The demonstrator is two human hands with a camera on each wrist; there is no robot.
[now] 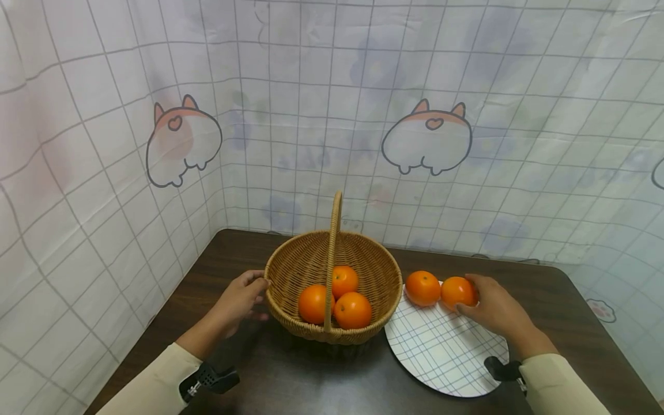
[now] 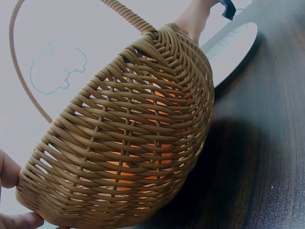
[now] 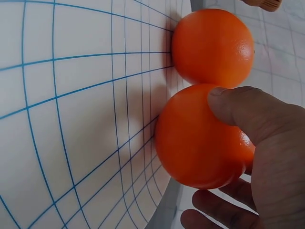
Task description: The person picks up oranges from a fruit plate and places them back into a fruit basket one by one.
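A wicker basket (image 1: 290, 323) with a tall arched handle holds three oranges; one orange (image 1: 353, 310) lies at the front inside it. My left hand (image 1: 241, 302) grips the basket's left rim, and in the left wrist view its thumb and a finger show at the edge of the weave. To the right, a round white plate with blue grid lines (image 1: 441, 351) bears two more oranges at its far edge. My right hand (image 1: 498, 308) holds the right-hand orange (image 3: 200, 138), thumb on its near side and fingers around the other. The second orange (image 3: 212, 47) touches it.
All of this stands on a dark wood-grain table (image 1: 249, 374). A white gridded curtain (image 1: 311, 115) with cartoon prints hangs behind and at the sides. The basket's right side stands close against the plate's left edge.
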